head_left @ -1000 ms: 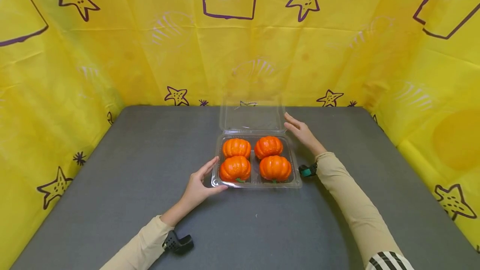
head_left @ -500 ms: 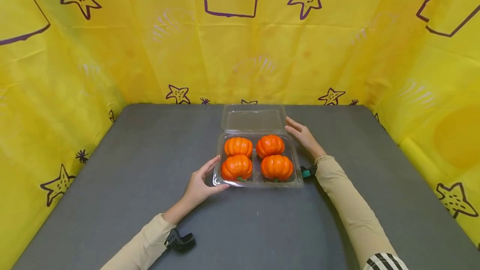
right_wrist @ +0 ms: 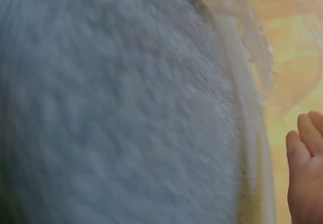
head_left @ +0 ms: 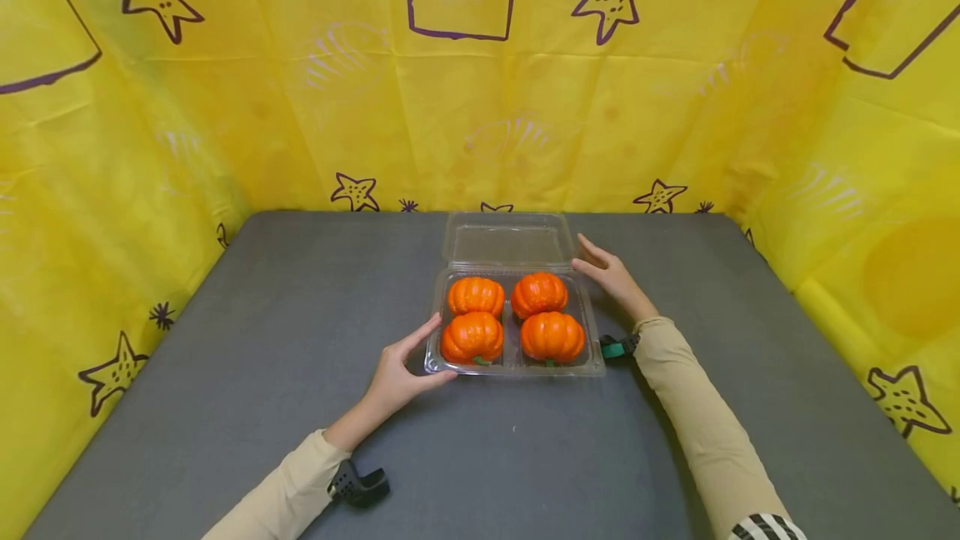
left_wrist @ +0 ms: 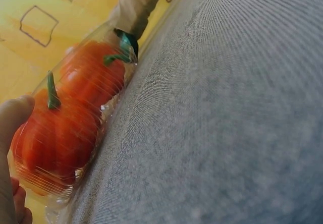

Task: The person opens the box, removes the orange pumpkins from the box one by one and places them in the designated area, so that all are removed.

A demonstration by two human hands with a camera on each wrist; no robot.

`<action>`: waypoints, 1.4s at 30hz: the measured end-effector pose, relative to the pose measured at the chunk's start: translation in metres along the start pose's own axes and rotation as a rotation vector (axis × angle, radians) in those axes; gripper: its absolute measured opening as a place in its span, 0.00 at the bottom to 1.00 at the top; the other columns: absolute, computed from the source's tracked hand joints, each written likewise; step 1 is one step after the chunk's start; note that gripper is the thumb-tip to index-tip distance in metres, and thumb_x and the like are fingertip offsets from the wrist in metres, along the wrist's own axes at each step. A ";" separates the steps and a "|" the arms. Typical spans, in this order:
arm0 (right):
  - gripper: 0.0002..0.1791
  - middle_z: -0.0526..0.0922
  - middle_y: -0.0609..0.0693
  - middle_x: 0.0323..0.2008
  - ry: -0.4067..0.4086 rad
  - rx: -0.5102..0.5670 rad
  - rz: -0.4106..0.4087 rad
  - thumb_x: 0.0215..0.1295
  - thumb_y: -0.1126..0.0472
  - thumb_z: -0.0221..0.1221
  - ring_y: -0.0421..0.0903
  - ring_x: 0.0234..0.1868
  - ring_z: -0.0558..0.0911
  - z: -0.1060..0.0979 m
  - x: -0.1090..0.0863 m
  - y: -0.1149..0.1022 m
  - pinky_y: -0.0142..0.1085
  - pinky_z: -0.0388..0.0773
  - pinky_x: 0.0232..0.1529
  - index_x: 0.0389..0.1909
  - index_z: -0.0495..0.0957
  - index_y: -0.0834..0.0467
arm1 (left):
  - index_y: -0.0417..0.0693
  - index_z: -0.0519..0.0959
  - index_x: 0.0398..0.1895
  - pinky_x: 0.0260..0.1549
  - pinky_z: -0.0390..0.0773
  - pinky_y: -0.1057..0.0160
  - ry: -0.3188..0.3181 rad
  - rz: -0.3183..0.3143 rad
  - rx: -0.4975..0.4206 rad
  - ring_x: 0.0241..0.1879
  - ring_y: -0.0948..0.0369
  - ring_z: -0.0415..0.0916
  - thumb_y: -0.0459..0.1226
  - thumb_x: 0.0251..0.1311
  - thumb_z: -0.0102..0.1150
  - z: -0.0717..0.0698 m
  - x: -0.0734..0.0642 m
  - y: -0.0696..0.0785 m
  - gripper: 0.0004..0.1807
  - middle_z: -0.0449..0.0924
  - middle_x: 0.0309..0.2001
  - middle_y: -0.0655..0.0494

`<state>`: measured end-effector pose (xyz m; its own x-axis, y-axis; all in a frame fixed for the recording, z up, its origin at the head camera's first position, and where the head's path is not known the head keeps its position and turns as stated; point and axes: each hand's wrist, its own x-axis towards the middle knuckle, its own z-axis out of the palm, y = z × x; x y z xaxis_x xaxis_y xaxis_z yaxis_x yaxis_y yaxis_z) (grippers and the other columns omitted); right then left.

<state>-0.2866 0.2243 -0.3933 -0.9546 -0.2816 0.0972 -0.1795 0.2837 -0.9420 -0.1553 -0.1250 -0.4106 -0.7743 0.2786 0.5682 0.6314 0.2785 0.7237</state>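
A clear plastic clamshell container [head_left: 512, 371] sits mid-table in the head view, its lid [head_left: 507, 242] folded back on the far side. Several orange toy pumpkins [head_left: 552, 337] lie inside, in two rows. My left hand [head_left: 393, 373] holds the near left corner, thumb along the front edge and fingers along the left side. The left wrist view shows the left thumb [left_wrist: 17, 113] at the rim beside a green-stemmed pumpkin [left_wrist: 60, 138]. My right hand [head_left: 611, 273] is beside the lid's right edge near the hinge, fingers extended and gripping nothing; contact with the plastic cannot be told.
The grey tabletop [head_left: 480, 473] runs around the container. A yellow cloth [head_left: 480, 123] with drawn starfish closes off the back and both sides. Black wrist mounts [head_left: 358, 483] hang below the sleeves.
The lid has sunk farther back toward the table. My right hand has shifted slightly right, away from the lid's edge. My left hand stays at the container's corner.
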 end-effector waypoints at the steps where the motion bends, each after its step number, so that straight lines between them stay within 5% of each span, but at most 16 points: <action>1: 0.34 0.49 0.59 0.66 0.009 0.019 -0.010 0.64 0.61 0.53 0.53 0.65 0.51 -0.002 0.000 0.000 0.45 0.48 0.61 0.67 0.48 0.63 | 0.24 0.68 0.51 0.54 0.60 0.70 0.001 -0.003 -0.001 0.52 0.44 0.67 0.25 0.30 0.73 0.000 0.000 0.000 0.38 0.69 0.52 0.34; 10: 0.36 0.48 0.59 0.67 0.040 0.077 -0.208 0.62 0.65 0.54 0.50 0.66 0.50 -0.020 0.004 -0.022 0.42 0.50 0.61 0.67 0.48 0.62 | 0.24 0.70 0.50 0.52 0.61 0.71 0.024 0.008 0.015 0.50 0.43 0.68 0.24 0.27 0.74 0.000 0.000 -0.001 0.38 0.70 0.50 0.33; 16: 0.38 0.49 0.60 0.66 0.002 0.084 -0.407 0.57 0.72 0.57 0.51 0.66 0.51 -0.014 -0.002 -0.054 0.39 0.50 0.61 0.66 0.49 0.64 | 0.24 0.70 0.49 0.52 0.61 0.71 0.026 0.001 0.012 0.50 0.43 0.69 0.24 0.27 0.74 0.001 0.000 -0.002 0.38 0.70 0.50 0.34; 24: 0.47 0.48 0.62 0.66 -0.117 0.097 -0.638 0.50 0.56 0.63 0.52 0.66 0.50 0.018 -0.015 -0.087 0.39 0.48 0.62 0.65 0.49 0.69 | 0.24 0.70 0.49 0.50 0.62 0.73 0.044 0.019 0.013 0.49 0.42 0.69 0.24 0.26 0.74 0.001 0.000 -0.002 0.38 0.71 0.50 0.34; 30: 0.46 0.48 0.66 0.65 -0.200 0.088 -0.707 0.50 0.60 0.64 0.54 0.66 0.49 0.040 -0.026 -0.104 0.42 0.48 0.62 0.63 0.49 0.74 | 0.24 0.70 0.50 0.51 0.62 0.72 0.041 0.016 -0.003 0.50 0.42 0.68 0.24 0.27 0.74 0.002 0.000 -0.003 0.38 0.71 0.50 0.33; 36: 0.46 0.50 0.71 0.63 -0.265 -0.077 -0.722 0.49 0.59 0.65 0.56 0.65 0.52 0.065 -0.044 -0.122 0.43 0.52 0.61 0.61 0.50 0.77 | 0.24 0.70 0.50 0.51 0.62 0.72 0.039 0.003 -0.003 0.50 0.43 0.68 0.24 0.28 0.73 0.002 0.000 -0.003 0.38 0.71 0.50 0.34; 42: 0.48 0.52 0.62 0.65 -0.288 -0.134 -0.785 0.47 0.59 0.67 0.55 0.64 0.55 0.083 -0.036 -0.094 0.45 0.56 0.59 0.64 0.51 0.69 | 0.24 0.69 0.50 0.51 0.62 0.72 0.034 -0.010 0.006 0.51 0.44 0.68 0.24 0.29 0.73 0.002 -0.001 -0.002 0.37 0.71 0.51 0.34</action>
<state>-0.2158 0.1317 -0.3344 -0.4465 -0.6598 0.6044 -0.8092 0.0094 -0.5875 -0.1556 -0.1242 -0.4130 -0.7814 0.2443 0.5742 0.6238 0.2866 0.7271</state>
